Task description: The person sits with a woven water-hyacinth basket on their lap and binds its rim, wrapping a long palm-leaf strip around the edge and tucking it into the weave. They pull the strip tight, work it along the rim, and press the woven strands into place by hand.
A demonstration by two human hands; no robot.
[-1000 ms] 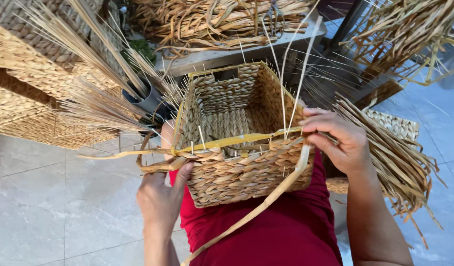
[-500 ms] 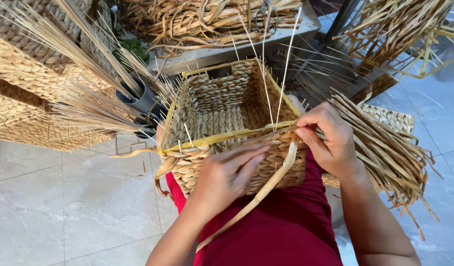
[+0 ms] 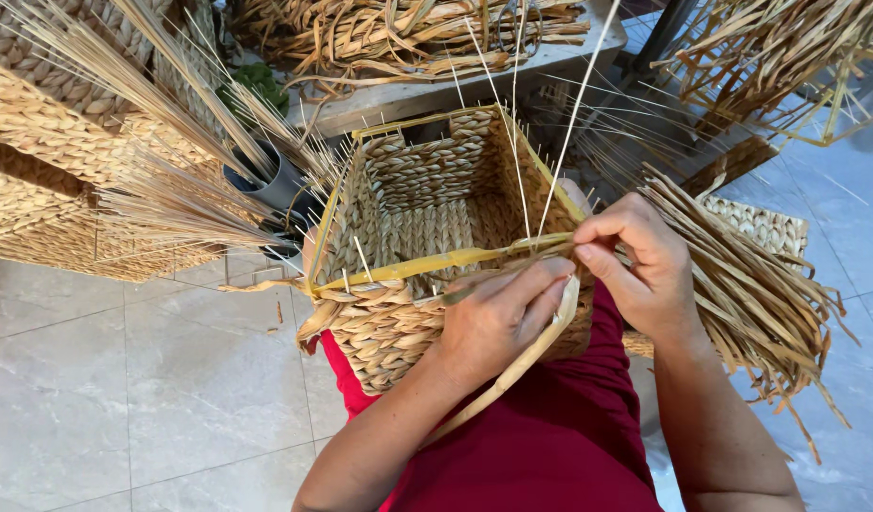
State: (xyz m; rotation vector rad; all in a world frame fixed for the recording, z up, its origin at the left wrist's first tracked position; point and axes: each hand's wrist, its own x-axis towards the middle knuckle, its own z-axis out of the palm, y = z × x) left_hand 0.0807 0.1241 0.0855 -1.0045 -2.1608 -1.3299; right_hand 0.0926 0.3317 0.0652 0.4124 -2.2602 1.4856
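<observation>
A square woven straw basket (image 3: 427,180) rests on my lap, over red cloth (image 3: 550,446). A yellow-green flat reed strip (image 3: 408,268) runs along its near rim, and its loose end hangs down over my lap. My left hand (image 3: 498,318) lies on the basket's near right corner, fingers pressing the strip against the weave. My right hand (image 3: 636,270) pinches the strip at the right rim, beside thin upright stakes (image 3: 550,152) that stick up from the basket wall.
Loose dried reeds (image 3: 759,294) lie to my right over a woven mat (image 3: 759,223). Finished baskets (image 3: 48,171) stand at the left, with stiff straws in a dark pot (image 3: 266,180). A bench piled with reeds (image 3: 408,38) is behind. Grey tiled floor (image 3: 133,379) lies at the left.
My left hand rose from below the basket's left side and moved right onto the near rim. My right hand stayed pinching the strip at the right corner.
</observation>
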